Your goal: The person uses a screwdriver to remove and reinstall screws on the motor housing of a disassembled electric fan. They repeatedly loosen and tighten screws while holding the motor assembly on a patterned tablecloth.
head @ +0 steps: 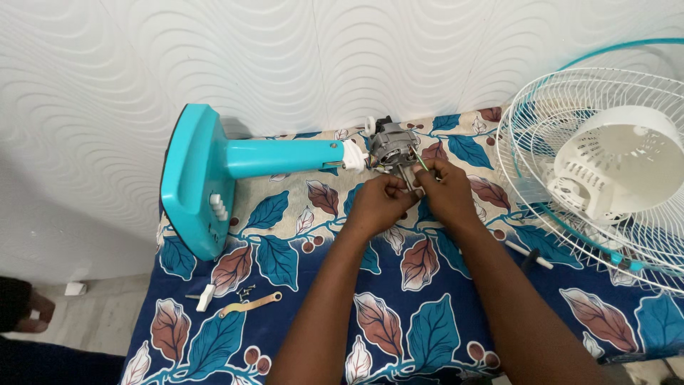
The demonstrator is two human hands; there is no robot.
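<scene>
Both hands [417, 196] on ribbed metal fan motor [390, 145], glossy turquoise stand [214, 175]

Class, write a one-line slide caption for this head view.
Both hands, left and right, work at a fan motor on a teal stand lying on leaf-print cloth.
</scene>
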